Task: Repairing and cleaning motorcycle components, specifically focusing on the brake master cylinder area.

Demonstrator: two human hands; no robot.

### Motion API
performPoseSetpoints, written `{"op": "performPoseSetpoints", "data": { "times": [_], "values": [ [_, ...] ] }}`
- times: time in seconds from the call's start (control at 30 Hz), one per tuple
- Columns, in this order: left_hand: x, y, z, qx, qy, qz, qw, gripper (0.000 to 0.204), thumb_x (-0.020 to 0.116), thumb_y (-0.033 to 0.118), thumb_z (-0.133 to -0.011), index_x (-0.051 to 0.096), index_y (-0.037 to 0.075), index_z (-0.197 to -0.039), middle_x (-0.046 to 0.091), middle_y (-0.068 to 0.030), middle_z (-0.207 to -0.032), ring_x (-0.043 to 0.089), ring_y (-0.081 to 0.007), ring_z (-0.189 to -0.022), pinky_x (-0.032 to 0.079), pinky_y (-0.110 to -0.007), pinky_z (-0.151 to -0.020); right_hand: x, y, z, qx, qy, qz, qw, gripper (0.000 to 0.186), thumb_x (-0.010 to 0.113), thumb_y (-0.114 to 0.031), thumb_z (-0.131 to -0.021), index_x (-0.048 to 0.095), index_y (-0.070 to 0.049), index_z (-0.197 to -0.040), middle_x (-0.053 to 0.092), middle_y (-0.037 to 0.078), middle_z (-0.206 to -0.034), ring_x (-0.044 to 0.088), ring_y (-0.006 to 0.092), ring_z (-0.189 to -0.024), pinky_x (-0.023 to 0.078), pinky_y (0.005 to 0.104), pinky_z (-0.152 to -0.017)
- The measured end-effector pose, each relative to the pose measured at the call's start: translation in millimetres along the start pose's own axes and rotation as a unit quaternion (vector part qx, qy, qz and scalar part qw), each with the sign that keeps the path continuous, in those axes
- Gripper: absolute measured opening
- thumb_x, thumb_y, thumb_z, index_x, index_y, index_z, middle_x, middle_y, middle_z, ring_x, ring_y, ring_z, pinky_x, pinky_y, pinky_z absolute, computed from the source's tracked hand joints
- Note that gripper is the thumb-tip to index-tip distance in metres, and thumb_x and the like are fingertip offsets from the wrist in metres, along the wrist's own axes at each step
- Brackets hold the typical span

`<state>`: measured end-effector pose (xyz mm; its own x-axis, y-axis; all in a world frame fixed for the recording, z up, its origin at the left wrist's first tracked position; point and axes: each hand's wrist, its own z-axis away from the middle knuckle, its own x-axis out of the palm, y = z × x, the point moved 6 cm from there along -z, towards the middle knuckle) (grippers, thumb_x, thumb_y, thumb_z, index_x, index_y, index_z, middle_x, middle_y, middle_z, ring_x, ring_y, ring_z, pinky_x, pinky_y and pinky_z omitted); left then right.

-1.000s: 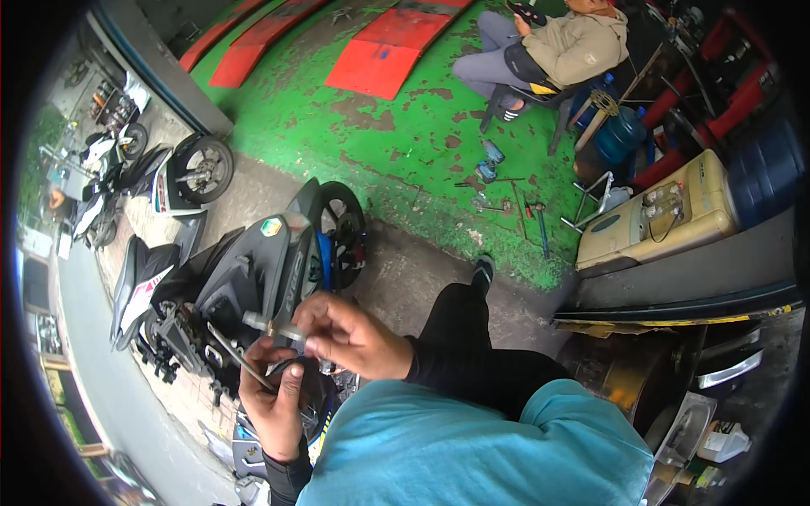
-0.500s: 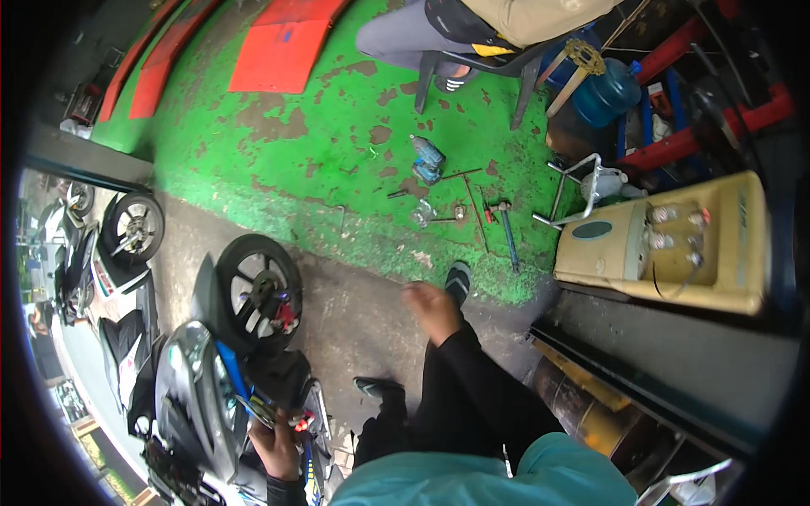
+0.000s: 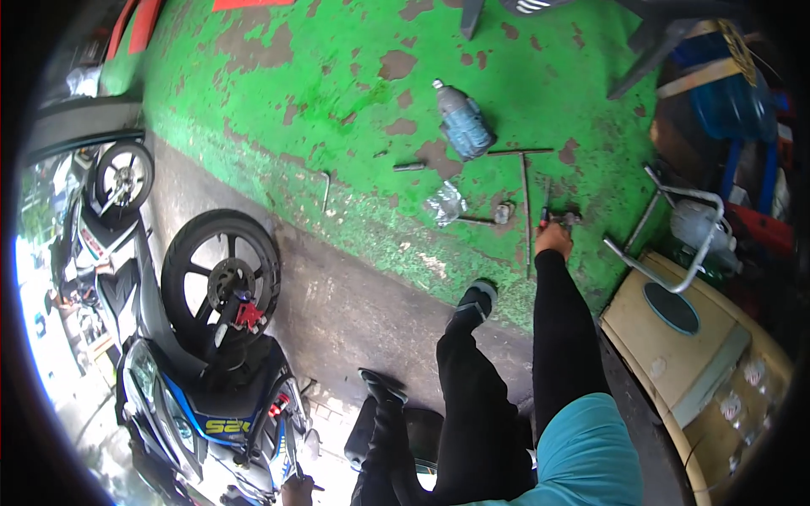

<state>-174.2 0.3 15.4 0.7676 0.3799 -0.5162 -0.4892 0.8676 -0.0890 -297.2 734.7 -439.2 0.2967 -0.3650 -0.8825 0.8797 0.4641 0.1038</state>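
My right hand point(image 3: 554, 240) is down at the green floor, fingers closed at the hammer point(image 3: 573, 218). The hammer's head shows just past the fingers; my hand and sleeve cover its handle. Beside the fingers lies a thin red-handled tool point(image 3: 543, 221), and left of it a long T-handle wrench point(image 3: 526, 202). At the lower edge, my left hand point(image 3: 297, 492) is partly cut off, closed around something thin and dark I cannot make out, beside the motorcycle point(image 3: 169, 405).
On the floor lie a blue-grey cordless drill point(image 3: 464, 122), a clear plastic bag point(image 3: 445, 204), a socket wrench point(image 3: 504, 212) and an L-shaped key point(image 3: 326, 191). A metal frame stand point(image 3: 704, 253) and a beige casing point(image 3: 683, 337) stand right. Dark chair legs point(image 3: 650, 59) are at the far side.
My right hand has gone forward and right, down to the hammer on the floor. My left hand sits lower in view. The view has shifted closer to the floor tools.
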Motion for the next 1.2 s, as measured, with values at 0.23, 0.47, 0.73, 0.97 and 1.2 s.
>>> {"op": "performPoseSetpoints", "data": {
  "times": [0.23, 0.47, 0.73, 0.97, 1.2],
  "values": [
    [-3.7, -48.9, 83.4, -0.230, 0.035, -0.025, 0.972, 0.030, 0.057, 0.030, -0.087, 0.068, 0.003, -0.093, 0.072, -0.0162, -0.078, 0.071, -0.0314, -0.079, 0.055, -0.043, -0.075, 26.2, -20.7, 71.3, -0.081, 0.016, -0.174, 0.981, 0.029, 0.073, -0.025, -0.079, 0.072, -0.004, -0.100, 0.074, 0.016, -0.093, 0.071, 0.0333, -0.087, 0.054, 0.0437, -0.079],
    [51.5, -212.5, 130.6, -0.212, 0.060, 0.299, 0.928, 0.026, 0.064, 0.020, -0.088, 0.065, 0.006, -0.110, 0.074, -0.0071, -0.088, 0.069, -0.0168, -0.072, 0.055, -0.034, -0.064, -28.8, -81.3, 281.1, -0.178, -0.418, -0.477, 0.752, 0.018, 0.062, -0.025, -0.095, 0.054, -0.008, -0.096, 0.050, -0.001, -0.075, 0.047, 0.0071, -0.063, 0.040, 0.0252, -0.055],
    [68.4, -349.2, 186.2, -0.142, 0.293, 0.588, 0.741, 0.005, 0.058, 0.008, -0.090, 0.060, 0.004, -0.093, 0.060, -0.0034, -0.069, 0.056, -0.0113, -0.054, 0.047, -0.029, -0.047, -169.0, -190.8, 713.3, -0.360, -0.732, -0.373, 0.443, 0.036, 0.050, -0.009, -0.077, 0.054, -0.002, -0.112, 0.055, 0.007, -0.083, 0.052, 0.0155, -0.070, 0.047, 0.0338, -0.065],
    [-54.7, -371.2, 198.9, 0.068, 0.421, 0.752, 0.502, 0.011, 0.053, 0.009, -0.094, 0.053, 0.004, -0.104, 0.062, -0.0073, -0.090, 0.049, -0.0099, -0.053, 0.043, -0.026, -0.045, -239.3, -226.8, 982.6, -0.445, -0.710, -0.350, 0.419, 0.058, 0.035, -0.003, -0.078, 0.049, 0.000, -0.134, 0.056, 0.011, -0.095, 0.042, 0.0082, -0.064, 0.041, 0.0243, -0.062],
    [-146.0, -324.4, 180.7, 0.116, 0.382, 0.702, 0.589, 0.053, 0.050, 0.041, -0.101, 0.036, 0.012, -0.144, 0.064, -0.0138, -0.107, 0.049, -0.0071, -0.047, 0.041, -0.021, -0.040, -249.1, -255.6, 1048.2, -0.665, -0.439, -0.412, 0.442, 0.045, 0.046, -0.002, -0.094, 0.049, 0.006, -0.138, 0.060, 0.025, -0.124, 0.065, 0.0271, -0.106, 0.051, 0.0324, -0.088]
  ]
}}
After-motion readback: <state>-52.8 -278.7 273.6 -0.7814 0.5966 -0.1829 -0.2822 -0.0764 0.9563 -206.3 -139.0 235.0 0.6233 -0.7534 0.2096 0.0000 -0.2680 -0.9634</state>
